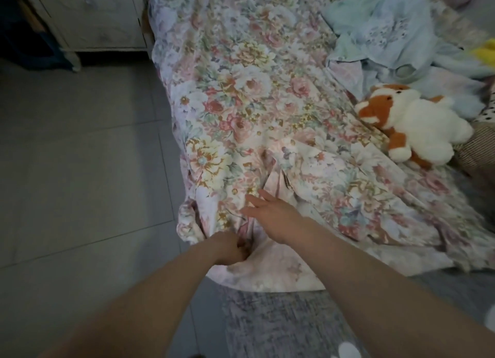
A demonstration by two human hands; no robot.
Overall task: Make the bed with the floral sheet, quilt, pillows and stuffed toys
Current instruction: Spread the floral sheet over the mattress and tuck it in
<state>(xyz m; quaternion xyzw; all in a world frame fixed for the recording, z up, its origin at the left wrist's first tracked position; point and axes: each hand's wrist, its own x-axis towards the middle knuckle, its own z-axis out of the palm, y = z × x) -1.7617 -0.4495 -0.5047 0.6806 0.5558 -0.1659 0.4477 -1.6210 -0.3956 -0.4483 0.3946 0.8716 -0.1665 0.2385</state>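
The left hand (231,248) is gripping, apparently, a fold of the sheet (257,90) at lower centre; the right hand (270,216) is lying flat on it, fingers straight. A toy (423,127) is sitting at the right edge.

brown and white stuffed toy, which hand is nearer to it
Right. The right hand rests open on the floral sheet, down-left of the stuffed toy; the left hand grips the sheet's corner farther away.

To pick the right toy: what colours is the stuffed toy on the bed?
The stuffed toy is white and orange-brown; head view.
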